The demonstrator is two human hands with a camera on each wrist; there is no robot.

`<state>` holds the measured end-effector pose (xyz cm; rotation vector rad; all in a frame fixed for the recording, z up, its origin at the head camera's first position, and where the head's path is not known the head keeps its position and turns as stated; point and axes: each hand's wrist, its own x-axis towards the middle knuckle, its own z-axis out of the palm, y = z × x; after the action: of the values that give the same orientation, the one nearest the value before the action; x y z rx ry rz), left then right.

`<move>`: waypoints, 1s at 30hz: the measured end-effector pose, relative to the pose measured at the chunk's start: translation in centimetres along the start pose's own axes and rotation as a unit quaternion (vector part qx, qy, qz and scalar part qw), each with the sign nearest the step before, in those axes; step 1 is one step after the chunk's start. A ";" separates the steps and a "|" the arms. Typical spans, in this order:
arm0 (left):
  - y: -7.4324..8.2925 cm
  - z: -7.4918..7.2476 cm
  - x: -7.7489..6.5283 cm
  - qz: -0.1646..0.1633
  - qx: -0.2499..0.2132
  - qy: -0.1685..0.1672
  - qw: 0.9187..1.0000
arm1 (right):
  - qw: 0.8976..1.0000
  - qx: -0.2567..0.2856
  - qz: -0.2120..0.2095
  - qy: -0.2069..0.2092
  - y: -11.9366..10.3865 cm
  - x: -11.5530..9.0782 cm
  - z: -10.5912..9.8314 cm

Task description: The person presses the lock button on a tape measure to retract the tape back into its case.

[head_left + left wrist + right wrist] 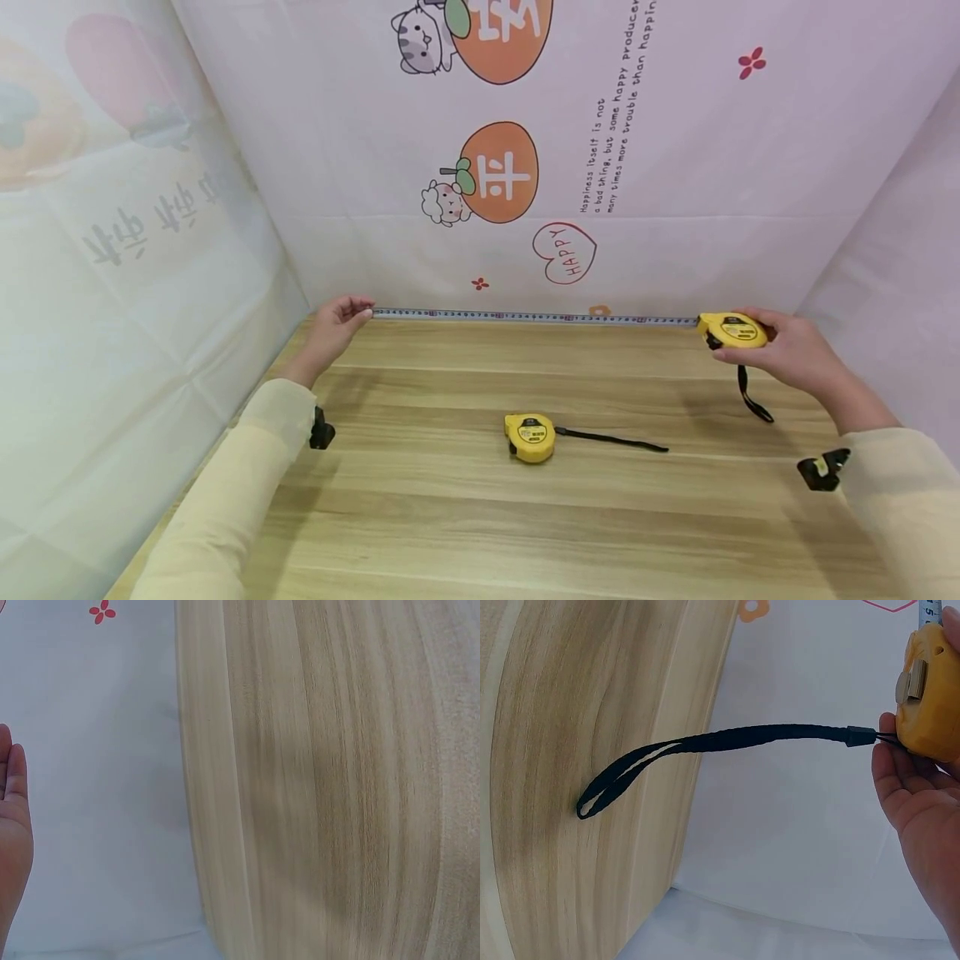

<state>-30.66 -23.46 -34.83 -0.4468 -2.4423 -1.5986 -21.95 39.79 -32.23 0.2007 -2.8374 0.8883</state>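
Along the table's back edge a tape measure blade (pixel 536 317) stretches straight from hand to hand. My left hand (pixel 337 327) pinches its free end between thumb and fingers; the left wrist view catches only part of that hand (pixel 13 840), without the blade. My right hand (pixel 802 350) grips the yellow tape measure case (pixel 735 331), from which the blade runs out to the left. Below the case dangles a black wrist strap (pixel 750 738), looped at its end. A second yellow tape measure (pixel 531 438) lies mid-table, its black strap (pixel 615 438) stretched to the right.
Behind the wooden table (pixel 450 517) rises a white printed cloth (pixel 660 258) with cartoon figures and lettering. More cloth (pixel 150 333) bounds the left side, and another sheet (pixel 900 292) the right. A black wrist camera sits on each sleeve.
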 end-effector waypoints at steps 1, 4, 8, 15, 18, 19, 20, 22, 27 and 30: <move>0.0 0.0 0.0 0.001 0.002 -0.001 1.000 | 1.000 -0.001 0.001 0.001 0.0 0.0 0.0; 0.0 0.1 0.1 0.003 0.006 -0.001 1.000 | 1.000 -0.004 0.002 0.003 -0.1 0.1 0.1; 0.0 0.1 0.1 0.000 0.009 0.002 1.000 | 1.000 -0.004 0.005 0.003 -0.3 0.1 0.2; 0.2 0.4 0.1 -0.012 0.015 -0.005 1.000 | 1.000 -0.011 0.005 0.006 -0.6 0.2 0.4; 0.2 0.6 0.2 -0.013 0.013 -0.006 1.000 | 1.000 -0.014 0.007 0.005 -0.8 0.2 0.5; 0.1 0.6 0.2 -0.014 0.010 -0.007 1.000 | 1.000 -0.016 0.007 0.005 -0.8 0.3 0.5; 0.1 0.6 0.2 -0.014 0.010 -0.008 1.000 | 1.000 -0.017 0.008 0.004 -0.8 0.3 0.5; 0.2 0.7 0.2 -0.013 0.009 -0.009 1.000 | 1.000 -0.019 0.010 0.001 -0.9 0.4 0.6; 0.2 0.8 0.2 -0.012 0.011 -0.009 1.000 | 1.000 -0.017 0.010 -0.003 -0.9 0.5 0.7; 0.2 0.8 0.1 -0.015 0.009 -0.010 1.000 | 1.000 -0.007 0.008 -0.004 -0.9 0.5 0.8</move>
<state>-30.74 -22.60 -35.00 -0.4277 -2.4871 -1.5910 -22.37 38.55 -32.23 0.1790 -2.8556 0.8729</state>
